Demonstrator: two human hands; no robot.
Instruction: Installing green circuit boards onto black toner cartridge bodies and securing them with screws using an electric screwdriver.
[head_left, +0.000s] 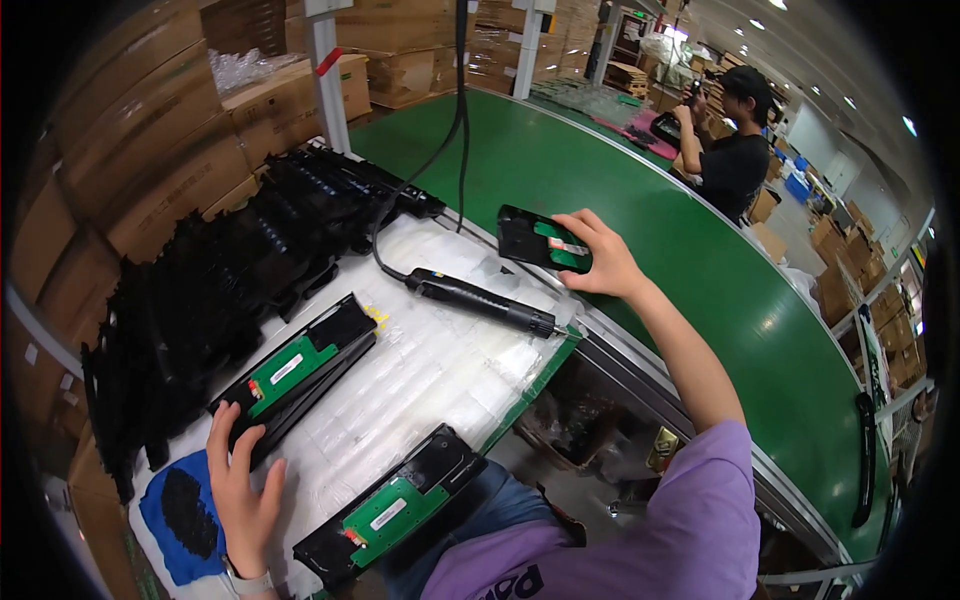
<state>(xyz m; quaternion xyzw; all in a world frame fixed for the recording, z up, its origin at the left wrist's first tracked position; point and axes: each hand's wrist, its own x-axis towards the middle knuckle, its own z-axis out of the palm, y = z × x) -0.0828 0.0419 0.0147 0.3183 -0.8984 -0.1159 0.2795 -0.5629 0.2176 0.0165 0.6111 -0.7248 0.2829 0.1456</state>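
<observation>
My right hand (605, 258) grips one end of a black plastic panel with a green circuit board (522, 238), above the edge of the green belt. My left hand (245, 490) has its fingers spread, their tips at the lower end of a second black panel (348, 318) with a green board; whether they touch it is unclear. A third such panel (448, 462) lies by my lap at the near edge of the white work surface (420, 385). Between the panels and the belt rests a black electric screwdriver (480, 300), its cord running upward.
Black plastic parts (220, 290) are heaped along the left. A blue holder with small dark pieces (185, 515) sits beside my left hand. The green conveyor belt (690, 280) curves past on the right; a person (735, 150) works beyond it. Cardboard boxes (140, 150) stand behind.
</observation>
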